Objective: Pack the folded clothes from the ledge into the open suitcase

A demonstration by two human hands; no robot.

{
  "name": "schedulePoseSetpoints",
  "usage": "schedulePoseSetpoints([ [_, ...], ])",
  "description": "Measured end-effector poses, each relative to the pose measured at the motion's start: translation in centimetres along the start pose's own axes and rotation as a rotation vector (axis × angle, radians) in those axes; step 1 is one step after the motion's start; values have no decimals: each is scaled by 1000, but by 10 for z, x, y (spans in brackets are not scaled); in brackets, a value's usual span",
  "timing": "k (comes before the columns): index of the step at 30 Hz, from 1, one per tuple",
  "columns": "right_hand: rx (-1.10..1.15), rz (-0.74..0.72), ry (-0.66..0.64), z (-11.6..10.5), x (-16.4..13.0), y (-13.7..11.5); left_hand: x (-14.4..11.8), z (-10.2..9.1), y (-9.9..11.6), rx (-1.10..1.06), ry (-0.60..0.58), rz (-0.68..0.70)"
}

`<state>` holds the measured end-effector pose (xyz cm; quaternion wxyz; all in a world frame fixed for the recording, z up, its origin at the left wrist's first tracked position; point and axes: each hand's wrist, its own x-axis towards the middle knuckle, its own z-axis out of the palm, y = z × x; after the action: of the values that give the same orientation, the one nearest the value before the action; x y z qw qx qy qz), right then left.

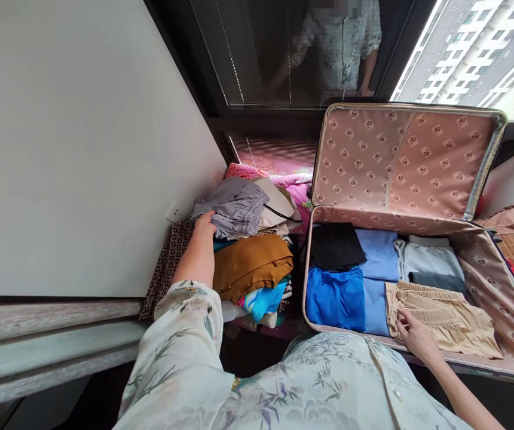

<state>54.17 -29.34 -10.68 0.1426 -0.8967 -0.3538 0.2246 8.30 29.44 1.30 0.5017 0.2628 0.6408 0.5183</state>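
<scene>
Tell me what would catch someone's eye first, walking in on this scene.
Probably the open suitcase on the right, its pink patterned lid propped against the window, with folded clothes in rows inside. The right hand rests on tan shorts at the front of the case, beside a bright blue garment. To the left, a heap of clothes sits by the wall, where the left hand grips a grey garment on top.

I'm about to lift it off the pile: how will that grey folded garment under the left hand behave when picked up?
The grey garment is probably floppy: it is soft, creased cloth with a gathered waistband, so its folds may fall open under a one-sided grip. It looks light for its size. It tops an uneven clothes pile, so pulling with the left hand could drag neighbouring pieces along.
</scene>
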Motion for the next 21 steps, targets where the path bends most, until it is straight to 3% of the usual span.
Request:
schedulePoseSetpoints([
  [4, -14, 5, -24, 2, 1, 3, -2, 11, 9, -47, 96, -64],
  [6, 3, 11, -40, 2, 1, 3, -9, 19, 18, -138, 24, -12],
  [10, 31, -1, -47, 2, 0, 4, -41, 31, 45, -317, -238, 119],
  [13, 96, -10, -33, 1, 1, -2, -80, 35, 68, -325, -459, 209],
  [16, 234, -6, -16, -13, 9, -23, -132, 34, 91, -303, -649, 300],
  [21, 662, -95, -97, -74, 41, -99, -232, 45, 112, -262, -722, 473],
])
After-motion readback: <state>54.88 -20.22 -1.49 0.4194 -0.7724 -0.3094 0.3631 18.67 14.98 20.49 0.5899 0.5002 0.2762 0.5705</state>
